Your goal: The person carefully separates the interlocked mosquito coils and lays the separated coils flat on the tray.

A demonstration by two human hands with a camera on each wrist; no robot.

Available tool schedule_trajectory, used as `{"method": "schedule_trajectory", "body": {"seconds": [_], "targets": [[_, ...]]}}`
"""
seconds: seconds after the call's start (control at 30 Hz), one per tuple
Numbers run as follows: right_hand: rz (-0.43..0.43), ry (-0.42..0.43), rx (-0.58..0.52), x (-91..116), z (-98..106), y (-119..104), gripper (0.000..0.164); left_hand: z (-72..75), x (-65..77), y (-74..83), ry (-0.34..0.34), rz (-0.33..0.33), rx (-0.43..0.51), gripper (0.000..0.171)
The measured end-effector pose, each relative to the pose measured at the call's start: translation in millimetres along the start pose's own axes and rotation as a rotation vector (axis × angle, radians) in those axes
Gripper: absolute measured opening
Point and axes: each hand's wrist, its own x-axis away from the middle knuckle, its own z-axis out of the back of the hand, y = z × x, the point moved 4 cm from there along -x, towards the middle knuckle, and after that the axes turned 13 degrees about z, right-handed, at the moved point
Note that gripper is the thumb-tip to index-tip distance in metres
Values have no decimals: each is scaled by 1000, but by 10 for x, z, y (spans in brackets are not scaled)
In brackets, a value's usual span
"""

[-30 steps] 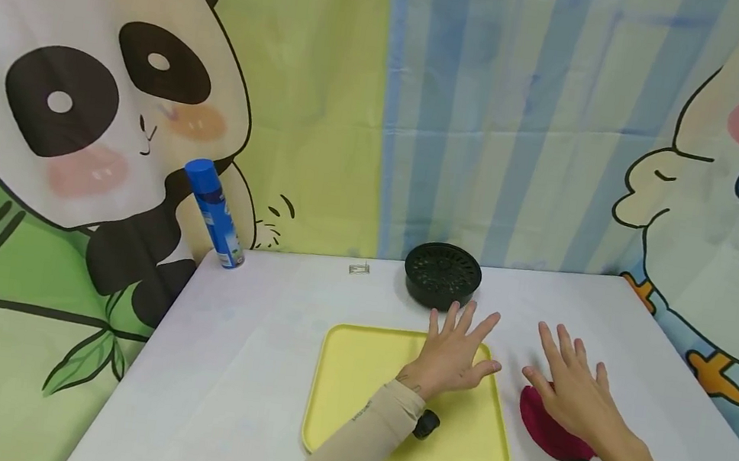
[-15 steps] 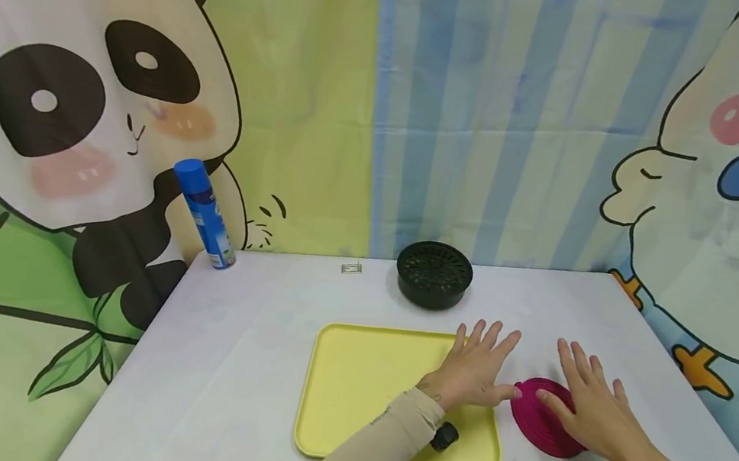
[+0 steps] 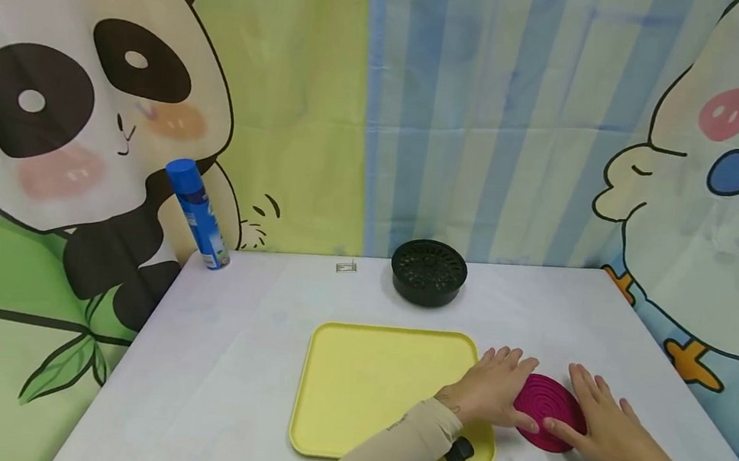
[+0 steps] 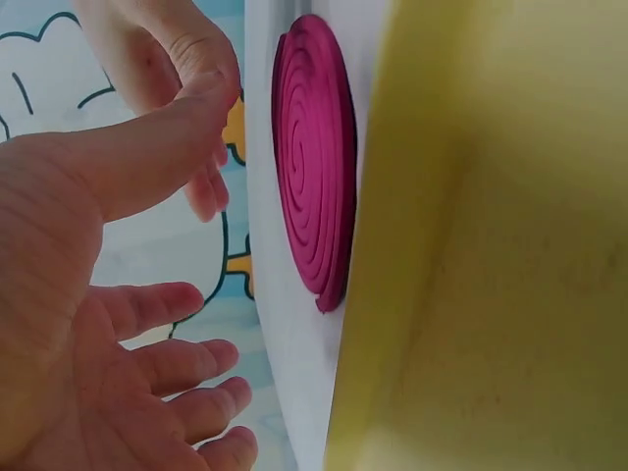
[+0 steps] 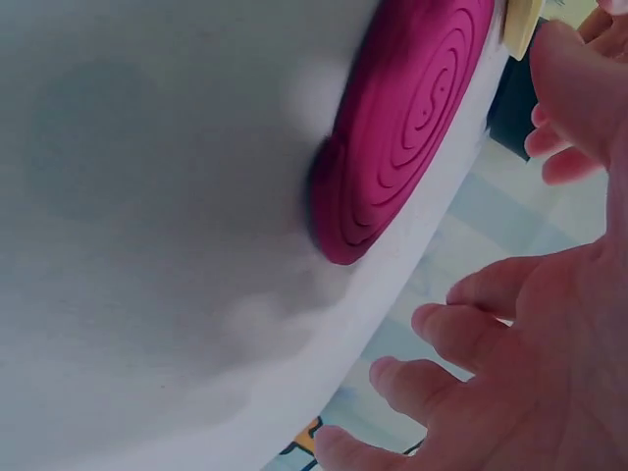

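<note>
A magenta mosquito coil (image 3: 549, 403), wound in a flat spiral, lies on the white table just right of the yellow tray (image 3: 385, 386). My left hand (image 3: 491, 389) hovers at its left side, over the tray's right edge, fingers extended. On the other side of the coil is my right hand (image 3: 614, 437), its fingers also spread and holding nothing. Both wrist views show a gap between the fingers and the coil: the left wrist view has the coil (image 4: 314, 162) beyond the thumb, and in the right wrist view the coil (image 5: 417, 128) lies apart from the fingertips.
At the table's back stands a round black coil holder (image 3: 429, 274) with a perforated lid. Left of it lies a small metal piece (image 3: 346, 267). A blue spray can (image 3: 198, 215) stands at the back left corner. Printed cloth (image 3: 468, 104) hangs behind the table.
Both hands have come down and nearer to the camera, closing in on the two sides of the coil. My left hand has moved right across the tray. The view has turned slightly right.
</note>
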Motion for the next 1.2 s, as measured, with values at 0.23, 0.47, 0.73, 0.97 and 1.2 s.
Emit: {"method": "schedule_trajectory", "body": {"seconds": [0.23, 0.47, 0.73, 0.97, 1.2], "targets": [[27, -26, -10, 37, -56, -1, 114, -95, 0, 91, -3, -26, -42, 102], [32, -77, -8, 53, -123, 30, 116, -174, -12, 98, -16, -8, -59, 100], [40, -88, -20, 73, -175, 71, 120, -257, -45, 102, -93, 45, -79, 102], [42, -87, -32, 55, -174, 98, 119, -251, -59, 153, -63, 17, -116, 96], [47, -73, -58, 23, -152, 94, 114, -245, -71, 206, -73, 20, -77, 93]]}}
